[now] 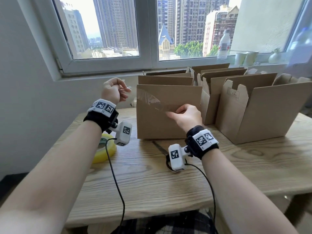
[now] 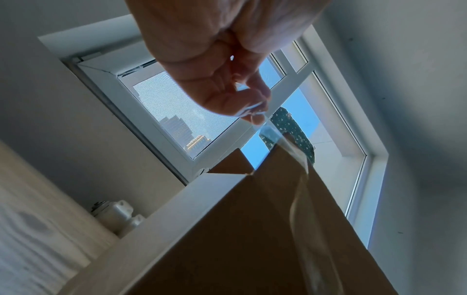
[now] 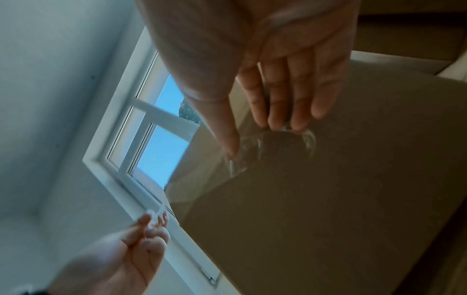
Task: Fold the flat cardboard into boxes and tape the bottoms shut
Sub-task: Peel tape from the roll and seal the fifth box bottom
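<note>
Daylight from a wide window (image 1: 118,31) with high-rise blocks outside fell on a pale wooden table (image 1: 152,174). Taking the front cardboard box (image 1: 162,122) as the landmark: it stood upright on the table's far half, its broad brown face toward the person. Behind it, toward the window, stood another box (image 1: 165,80) of similar width. To its right, several more open boxes (image 1: 249,112) stood close together with their flaps up. To the landmark's left and nearer the person, a yellowish tape roll (image 1: 104,151) lay flat on the table, partly hidden by the left wrist camera.

A strip of clear tape (image 1: 148,100) ran slantwise across the box's upper left face. The left hand (image 1: 113,91) was raised just left of the box's top left corner, off the cardboard, its fingers (image 2: 250,103) curled and pinching the strip's upper end. From there the tape ran down toward the box face. The right hand (image 1: 185,117) was at the middle of the box's face, holding the strip's lower end. In the right wrist view its fingers (image 3: 290,95) were nearly straight, tips down on the tape, with the thumb (image 3: 227,135) beside them on the film. I could not tell whether this end was already stuck to the cardboard.

On the sill, behind and right of the boxes, stood a plastic bottle (image 1: 223,44), two pale cups (image 1: 246,57) and a small vase (image 1: 275,56).
</note>
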Tool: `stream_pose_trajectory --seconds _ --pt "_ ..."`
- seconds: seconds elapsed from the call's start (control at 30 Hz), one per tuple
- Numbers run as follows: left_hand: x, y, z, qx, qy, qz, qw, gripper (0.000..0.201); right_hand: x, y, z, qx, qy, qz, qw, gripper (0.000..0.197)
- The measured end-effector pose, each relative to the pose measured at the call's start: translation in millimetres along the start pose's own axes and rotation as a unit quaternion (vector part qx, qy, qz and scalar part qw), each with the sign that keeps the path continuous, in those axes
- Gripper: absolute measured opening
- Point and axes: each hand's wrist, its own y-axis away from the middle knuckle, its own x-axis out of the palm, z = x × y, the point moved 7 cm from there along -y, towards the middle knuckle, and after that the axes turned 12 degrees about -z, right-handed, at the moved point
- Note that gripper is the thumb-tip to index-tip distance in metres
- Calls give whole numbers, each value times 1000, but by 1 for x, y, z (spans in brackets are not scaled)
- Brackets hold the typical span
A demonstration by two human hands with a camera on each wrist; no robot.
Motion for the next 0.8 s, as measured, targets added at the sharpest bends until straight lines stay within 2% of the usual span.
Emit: stream_pose_trajectory --seconds 0.13,0.23,0.4,0.53,0.67,0.8 --pt "-14 6 -6 22 23 1 999 41 6 1 7 -32 44 -41 998 17" --pt "-24 14 -12 57 54 18 997 40 9 1 7 -51 64 -48 996 12" --pt "-36 29 -13 92 67 -5 993 39 9 3 17 -121 163 -68 977 11" --pt "-43 35 -14 85 67 -43 993 36 17 3 17 -106 113 -23 988 11" --pt "-42 38 -21 80 42 -54 994 32 24 7 18 -101 65 -8 993 27" --pt "-38 52 -38 145 21 -60 987 29 30 8 19 -108 59 0 992 26"
